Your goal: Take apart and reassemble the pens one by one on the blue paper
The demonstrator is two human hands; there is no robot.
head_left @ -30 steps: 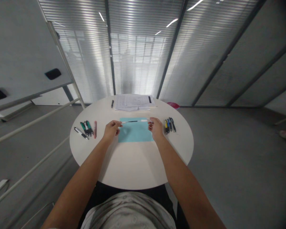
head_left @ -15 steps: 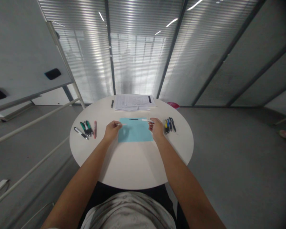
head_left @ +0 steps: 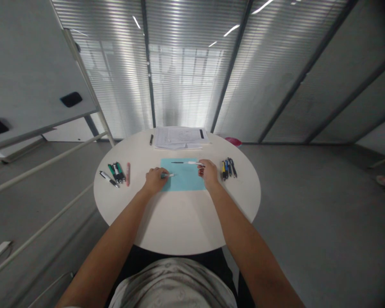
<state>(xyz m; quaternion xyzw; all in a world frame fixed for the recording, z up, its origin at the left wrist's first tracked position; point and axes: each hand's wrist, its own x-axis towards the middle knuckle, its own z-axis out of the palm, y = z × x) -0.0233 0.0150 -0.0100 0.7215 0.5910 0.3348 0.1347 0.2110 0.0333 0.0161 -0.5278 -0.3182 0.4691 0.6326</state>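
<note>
Above a light blue sheet [head_left: 186, 183] on a round white table, my right hand [head_left: 209, 173] is closed on a disassembled pen [head_left: 192, 162]. The pen's white barrel lies level, and a thin dark refill sticks out of it to the left. At the sheet's left side, my left hand [head_left: 155, 180] pinches a short whitish pen part [head_left: 170, 175] that points right, low over the sheet. Whether this part touches the sheet I cannot tell. The two pieces are apart from each other.
Several pens [head_left: 117, 172] and a pink marker [head_left: 128, 174] lie on the left of the table [head_left: 179, 231]. More pens [head_left: 229, 168] are at the right. Papers [head_left: 179, 137] and a dark pen [head_left: 151, 140] lie along the far edge. A whiteboard frame [head_left: 90, 85] stands at the left.
My left hand has come nearer to me and slightly right with the short pen part, lower over the sheet. My right hand has shifted slightly left with the pen.
</note>
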